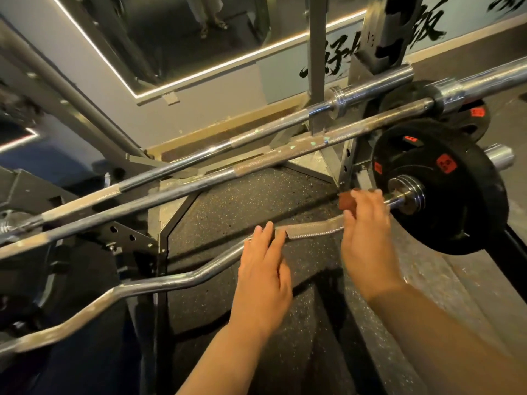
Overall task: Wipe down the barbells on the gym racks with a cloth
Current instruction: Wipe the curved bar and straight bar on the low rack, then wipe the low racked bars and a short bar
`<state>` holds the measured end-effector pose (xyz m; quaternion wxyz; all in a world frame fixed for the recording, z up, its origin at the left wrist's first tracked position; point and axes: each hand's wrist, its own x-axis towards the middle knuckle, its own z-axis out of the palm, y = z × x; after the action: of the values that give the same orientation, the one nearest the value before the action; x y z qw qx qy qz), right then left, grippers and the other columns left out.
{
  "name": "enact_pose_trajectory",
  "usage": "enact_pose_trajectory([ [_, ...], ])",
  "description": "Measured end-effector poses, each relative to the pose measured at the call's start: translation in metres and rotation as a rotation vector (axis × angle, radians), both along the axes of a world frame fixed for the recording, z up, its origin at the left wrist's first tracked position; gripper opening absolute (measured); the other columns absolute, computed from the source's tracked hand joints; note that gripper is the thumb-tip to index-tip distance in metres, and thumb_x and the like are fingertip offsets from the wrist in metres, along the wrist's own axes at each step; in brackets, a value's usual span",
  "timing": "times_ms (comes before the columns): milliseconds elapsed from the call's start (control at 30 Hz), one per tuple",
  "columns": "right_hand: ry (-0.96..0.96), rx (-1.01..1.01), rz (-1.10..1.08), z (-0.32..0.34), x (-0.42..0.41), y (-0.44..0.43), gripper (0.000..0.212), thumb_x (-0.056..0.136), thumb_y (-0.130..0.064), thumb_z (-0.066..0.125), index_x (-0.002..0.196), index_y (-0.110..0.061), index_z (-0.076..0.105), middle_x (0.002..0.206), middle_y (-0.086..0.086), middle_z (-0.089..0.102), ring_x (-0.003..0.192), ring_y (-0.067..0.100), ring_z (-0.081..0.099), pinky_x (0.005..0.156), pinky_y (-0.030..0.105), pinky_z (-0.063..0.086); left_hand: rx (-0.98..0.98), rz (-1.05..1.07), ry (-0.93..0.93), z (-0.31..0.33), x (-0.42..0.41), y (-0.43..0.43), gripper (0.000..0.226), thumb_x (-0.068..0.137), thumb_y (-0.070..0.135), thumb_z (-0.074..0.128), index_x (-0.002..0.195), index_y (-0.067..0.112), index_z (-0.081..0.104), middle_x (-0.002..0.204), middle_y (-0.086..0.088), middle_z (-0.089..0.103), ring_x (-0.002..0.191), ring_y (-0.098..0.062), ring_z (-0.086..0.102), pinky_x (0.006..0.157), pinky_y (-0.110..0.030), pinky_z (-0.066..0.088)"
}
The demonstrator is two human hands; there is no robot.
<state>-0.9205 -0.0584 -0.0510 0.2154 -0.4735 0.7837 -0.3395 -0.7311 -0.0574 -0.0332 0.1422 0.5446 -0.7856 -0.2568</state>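
A bent chrome curl bar [159, 283] runs from the lower left to a black weight plate [445, 189] at the right. My right hand [368, 235] grips a small reddish-brown cloth [346, 201] around this bar close to the plate's collar. My left hand [263, 275] lies on the knurled part of the same bar with straight fingers. Above it, two straight barbells lie side by side on the rack: the nearer barbell [256, 165] and the farther barbell [199, 152].
A grey rack upright [316, 52] rises behind the bars. More black plates [467, 115] hang at the far right. A black rack bracket [125, 238] sits to the left. Speckled rubber floor [251, 203] lies below; a mirror [182, 32] covers the wall.
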Motion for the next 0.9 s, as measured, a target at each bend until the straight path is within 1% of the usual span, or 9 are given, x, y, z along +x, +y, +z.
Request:
enact_pose_trajectory([
  [100,-0.071,0.043,0.173,0.014,0.068,0.005,0.044,0.109,-0.02,0.038,0.153,-0.02,0.038,0.164,-0.001,0.027,0.156,0.016,0.006,0.128,0.04,0.013,0.046,0.0,-0.026,0.011,0.022,0.004,0.057,0.105,0.02,0.041,0.159,0.031,0.024,0.165,0.018,0.014,0.153,0.001,0.002,0.128,-0.03,0.004],
  [167,-0.275,0.106,0.169,0.035,0.082,-0.001,0.039,0.11,-0.025,0.037,0.148,-0.026,0.042,0.16,0.001,0.033,0.15,0.019,0.027,0.119,0.038,0.033,0.078,0.033,0.036,0.021,0.034,0.006,0.052,0.106,0.02,0.042,0.155,0.034,0.032,0.158,0.014,0.034,0.149,-0.005,0.024,0.125,-0.033,0.021],
  [233,-0.488,0.2,0.175,0.057,0.087,-0.007,0.034,0.11,-0.031,0.037,0.142,-0.031,0.047,0.145,0.003,0.049,0.127,0.017,0.049,0.101,0.033,0.044,0.125,0.081,0.081,0.036,0.044,0.011,0.04,0.107,0.023,0.04,0.142,0.043,0.038,0.134,0.021,0.047,0.13,0.001,0.042,0.113,-0.022,0.032],
  [367,-0.864,0.286,0.138,0.107,0.105,0.008,0.032,0.109,-0.043,0.036,0.131,-0.03,0.056,0.122,-0.001,0.063,0.115,0.014,0.059,0.102,0.036,0.048,0.396,0.301,0.338,0.081,0.049,0.022,0.027,0.11,0.036,0.032,0.118,0.043,0.057,0.118,0.026,0.058,0.113,0.017,0.049,0.091,0.0,0.03],
  [467,-0.887,0.229,0.181,0.146,0.118,0.029,0.027,0.11,-0.04,0.036,0.129,-0.035,0.054,0.119,-0.008,0.063,0.108,0.003,0.059,0.08,0.016,0.046,0.597,0.49,0.733,0.12,0.047,0.023,0.036,0.109,0.041,0.034,0.11,0.029,0.068,0.107,0.01,0.074,0.108,-0.006,0.066,0.088,-0.02,0.048],
  [533,-0.889,0.142,0.172,0.174,0.125,0.04,0.023,0.109,-0.034,0.041,0.127,-0.037,0.055,0.119,-0.009,0.064,0.102,0.001,0.063,0.072,0.011,0.049,0.583,0.555,0.804,0.146,0.049,0.022,0.024,0.106,0.035,0.046,0.106,0.02,0.066,0.103,-0.008,0.074,0.101,-0.024,0.07,0.089,-0.039,0.056],
  [600,-0.968,0.054,0.152,0.198,0.129,0.047,0.022,0.106,-0.025,0.051,0.125,-0.034,0.058,0.111,-0.008,0.072,0.097,0.003,0.07,0.071,0.014,0.054,0.47,0.534,0.822,0.172,0.054,0.02,0.014,0.103,0.027,0.055,0.11,0.017,0.061,0.107,-0.017,0.07,0.101,-0.03,0.069,0.092,-0.049,0.057],
  [733,-1.042,-0.067,0.131,0.246,0.133,0.056,0.032,0.093,-0.015,0.069,0.122,-0.021,0.059,0.103,-0.005,0.078,0.096,0.011,0.074,0.077,0.024,0.06,0.255,0.421,0.77,0.223,0.07,0.019,0.013,0.096,0.025,0.067,0.107,0.022,0.06,0.096,0.0,0.071,0.091,-0.017,0.071,0.082,-0.037,0.06],
  [900,-1.144,-0.083,-0.058,0.289,0.133,0.056,0.019,0.099,-0.014,0.056,0.113,-0.007,0.069,0.096,0.013,0.077,0.094,0.029,0.075,0.089,0.053,0.06,0.281,0.4,0.822,0.277,0.093,0.025,0.008,0.1,0.024,0.062,0.105,0.019,0.058,0.099,-0.011,0.071,0.088,-0.021,0.072,0.081,-0.042,0.061],
])
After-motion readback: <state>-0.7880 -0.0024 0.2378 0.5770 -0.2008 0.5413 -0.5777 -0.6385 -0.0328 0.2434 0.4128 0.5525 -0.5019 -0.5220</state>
